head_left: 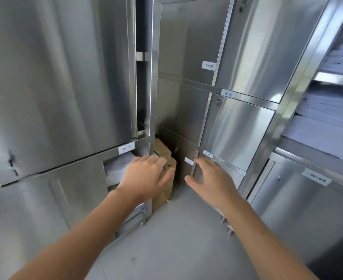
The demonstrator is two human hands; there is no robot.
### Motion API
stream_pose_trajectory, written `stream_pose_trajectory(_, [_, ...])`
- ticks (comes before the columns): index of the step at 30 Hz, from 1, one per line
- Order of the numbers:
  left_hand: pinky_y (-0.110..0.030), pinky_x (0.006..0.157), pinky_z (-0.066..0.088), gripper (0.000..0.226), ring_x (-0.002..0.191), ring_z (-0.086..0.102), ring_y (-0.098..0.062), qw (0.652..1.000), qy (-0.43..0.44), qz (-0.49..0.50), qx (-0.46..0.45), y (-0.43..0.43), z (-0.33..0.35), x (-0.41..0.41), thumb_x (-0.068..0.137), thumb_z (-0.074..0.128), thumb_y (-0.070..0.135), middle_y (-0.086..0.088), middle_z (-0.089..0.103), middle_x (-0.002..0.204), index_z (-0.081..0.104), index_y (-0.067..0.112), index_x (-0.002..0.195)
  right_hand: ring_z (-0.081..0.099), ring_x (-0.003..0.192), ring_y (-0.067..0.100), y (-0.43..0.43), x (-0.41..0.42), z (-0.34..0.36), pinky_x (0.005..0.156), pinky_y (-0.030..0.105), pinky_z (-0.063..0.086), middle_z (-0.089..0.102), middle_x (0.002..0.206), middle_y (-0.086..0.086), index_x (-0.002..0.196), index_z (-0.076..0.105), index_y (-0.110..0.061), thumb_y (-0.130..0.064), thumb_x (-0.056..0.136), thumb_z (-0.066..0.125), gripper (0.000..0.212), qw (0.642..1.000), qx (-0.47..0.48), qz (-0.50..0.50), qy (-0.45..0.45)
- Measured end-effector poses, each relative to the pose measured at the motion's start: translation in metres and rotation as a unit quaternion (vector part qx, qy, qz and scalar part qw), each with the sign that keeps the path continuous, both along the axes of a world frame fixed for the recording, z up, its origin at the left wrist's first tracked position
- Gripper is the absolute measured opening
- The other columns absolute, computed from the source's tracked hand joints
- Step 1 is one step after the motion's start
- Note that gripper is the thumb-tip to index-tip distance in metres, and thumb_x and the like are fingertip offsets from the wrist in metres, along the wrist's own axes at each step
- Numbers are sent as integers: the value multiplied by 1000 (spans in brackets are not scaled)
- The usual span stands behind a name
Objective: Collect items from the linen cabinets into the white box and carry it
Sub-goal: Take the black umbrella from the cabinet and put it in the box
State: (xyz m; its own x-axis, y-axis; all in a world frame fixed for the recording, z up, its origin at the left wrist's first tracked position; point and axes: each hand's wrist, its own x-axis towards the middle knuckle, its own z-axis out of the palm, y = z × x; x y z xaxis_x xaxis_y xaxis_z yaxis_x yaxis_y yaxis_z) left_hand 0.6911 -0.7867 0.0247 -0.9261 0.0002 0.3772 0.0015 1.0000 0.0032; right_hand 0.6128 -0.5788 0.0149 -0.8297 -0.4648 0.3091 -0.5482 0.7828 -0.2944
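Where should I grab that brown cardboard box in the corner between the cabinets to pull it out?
Probably by its upper front corner, coming from the front. The cardboard box stands upright, wedged between the left cabinet and the right cabinet, so only that corner is exposed. Your left hand is already there; the right hand hovers open beside it.

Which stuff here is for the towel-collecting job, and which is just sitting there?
For the job:
- left hand
- right hand
- steel cabinets
- folded linen on the open shelves
- white cloth in the low opening

Just there:
- cardboard boxes in the corner
- floor
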Motion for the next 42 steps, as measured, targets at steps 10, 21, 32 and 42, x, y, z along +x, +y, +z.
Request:
stream_pose_trajectory(10, [-35, 85, 44, 52, 95, 59, -23, 991, -3, -133, -13, 46, -15, -176, 99, 22, 55, 1, 64, 104, 60, 22, 113, 44, 137, 19, 45, -116, 3, 105, 35, 41, 53, 146, -7, 144, 49, -22, -57, 92, 57, 63, 988, 80, -134, 22])
stream_pose_trajectory(21, [-32, 76, 46, 50, 89, 60, -21, 988, -33, -148, -36, 82, -36, -326, 99, 27, 54, 2, 67, 106, 64, 22, 110, 43, 138, 18, 82, -253, -30, 107, 34, 39, 52, 148, -6, 145, 49, -21, -55, 93, 57, 63, 986, 52, -155, 6])
stream_pose_trajectory(32, [-32, 92, 47, 52, 102, 62, -16, 996, -74, 40, 7, 27, -50, -425, 97, 21, 58, 8, 63, 110, 60, 27, 112, 53, 128, 23, 30, -434, -40, 98, 35, 47, 59, 138, -3, 139, 53, -20, -57, 94, 57, 59, 999, 46, 13, -20])
stream_pose_trajectory(42, [-35, 94, 48, 66, 106, 62, -16, 979, -47, 197, 25, -84, -53, -457, 94, 11, 62, 7, 63, 120, 59, 26, 122, 38, 145, 18, -148, -525, -49, 114, 37, 37, 45, 156, -5, 152, 40, -22, -60, 96, 52, 69, 974, 40, 221, -25])
